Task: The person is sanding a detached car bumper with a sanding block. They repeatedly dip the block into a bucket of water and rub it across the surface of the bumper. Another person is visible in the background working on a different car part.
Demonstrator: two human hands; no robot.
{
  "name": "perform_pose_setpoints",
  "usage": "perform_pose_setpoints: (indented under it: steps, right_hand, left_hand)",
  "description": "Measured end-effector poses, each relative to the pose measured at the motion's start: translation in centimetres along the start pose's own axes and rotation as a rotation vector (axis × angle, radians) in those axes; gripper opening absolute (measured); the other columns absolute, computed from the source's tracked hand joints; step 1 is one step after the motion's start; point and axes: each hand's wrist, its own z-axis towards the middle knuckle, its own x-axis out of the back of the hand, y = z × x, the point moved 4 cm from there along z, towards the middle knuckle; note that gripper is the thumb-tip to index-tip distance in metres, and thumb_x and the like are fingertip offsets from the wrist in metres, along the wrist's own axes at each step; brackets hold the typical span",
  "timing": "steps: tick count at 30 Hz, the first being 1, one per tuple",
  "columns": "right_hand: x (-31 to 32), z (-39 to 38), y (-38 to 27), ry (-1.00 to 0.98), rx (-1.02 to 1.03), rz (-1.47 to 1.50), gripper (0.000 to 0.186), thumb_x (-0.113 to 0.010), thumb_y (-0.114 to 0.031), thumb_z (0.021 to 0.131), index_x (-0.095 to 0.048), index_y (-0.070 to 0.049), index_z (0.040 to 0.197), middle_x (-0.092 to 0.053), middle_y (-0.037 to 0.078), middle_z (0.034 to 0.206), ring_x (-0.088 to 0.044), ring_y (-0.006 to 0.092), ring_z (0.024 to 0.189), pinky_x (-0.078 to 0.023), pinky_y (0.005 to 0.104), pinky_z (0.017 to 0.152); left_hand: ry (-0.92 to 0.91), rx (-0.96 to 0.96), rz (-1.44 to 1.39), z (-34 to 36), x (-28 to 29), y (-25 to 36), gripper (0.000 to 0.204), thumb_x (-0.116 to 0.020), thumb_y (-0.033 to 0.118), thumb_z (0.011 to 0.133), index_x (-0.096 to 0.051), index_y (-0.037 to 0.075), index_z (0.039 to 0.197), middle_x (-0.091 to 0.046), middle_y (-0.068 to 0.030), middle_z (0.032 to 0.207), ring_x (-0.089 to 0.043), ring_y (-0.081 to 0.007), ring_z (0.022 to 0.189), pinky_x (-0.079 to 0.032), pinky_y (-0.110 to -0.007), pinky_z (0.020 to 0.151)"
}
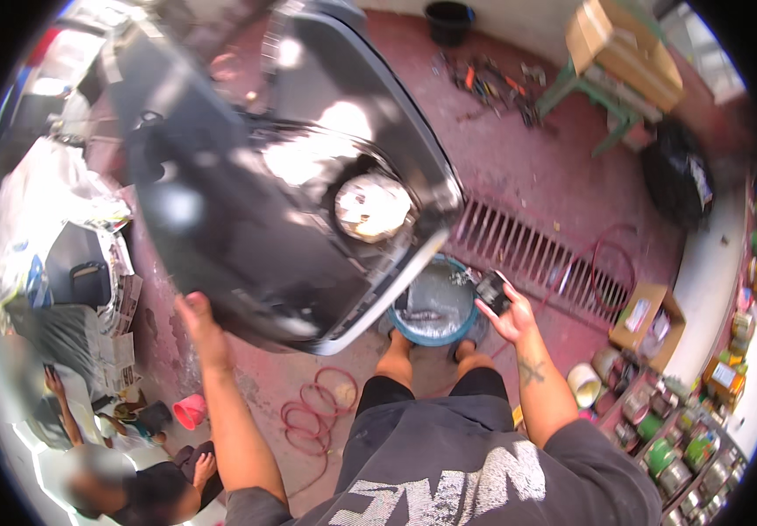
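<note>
Plainly, left hand (206, 337) at a big dark panel (220, 232), right hand (514, 317) round a black block (491, 294)

The panel fills the upper left-centre, tilted, a round opening near its right end. At its lower left edge the left hand shows blurred, fingers partly hidden; how far they close I cannot tell. The right hand's fingers are curled snugly about the small block — just beside the rim of a blue basin (433, 339) of cloudy water, which stands near the person's feet. Beyond the basin runs a slatted floor grate (532, 248); a red hose (295, 428) lies coiled below the panel.
</note>
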Motion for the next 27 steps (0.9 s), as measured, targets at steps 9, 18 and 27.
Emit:
perform_pose_setpoints:
  steps: [9,18,27]
  right_hand:
    - [-33.8,-15.1,-1.1,-0.288,0.492,-0.825,0.051,-0.044,-0.028,0.119,-0.04,-0.02,0.169,-0.033,0.004,0.174,-0.042,0.0206,0.152,-0.048,0.0462,0.115]
    - [-55.2,-11.4,17.2,-0.481,1.775,-2.035,0.06,-0.058,-0.02,0.108,-0.043,0.0,0.162,-0.038,0.027,0.17,-0.034,0.0441,0.159,-0.026,0.0543,0.13]
    - [-56.8,-8.3,16.7,-0.459,1.691,-2.26,0.076,-0.054,-0.037,0.108,-0.031,0.003,0.167,-0.026,0.027,0.175,-0.019,0.0435,0.165,-0.011,0.0648,0.13]
  left_hand:
    - [-0.027,-0.034,-0.093,-1.0,-3.7,4.8,0.092,-0.08,0.064,0.092,-0.043,0.004,0.152,-0.064,-0.0193,0.141,-0.06,-0.0307,0.132,-0.047,-0.044,0.113]
    - [-0.027,-0.003,0.014,-1.2,-2.7,7.0,0.097,-0.083,0.07,0.085,-0.047,0.005,0.146,-0.065,-0.0252,0.137,-0.064,-0.0399,0.128,-0.051,-0.049,0.107]
    - [0.011,-0.036,0.114,-1.4,-2.4,6.1,0.101,-0.084,0.07,0.083,-0.045,0.003,0.147,-0.059,-0.0281,0.142,-0.061,-0.0454,0.13,-0.051,-0.052,0.108]
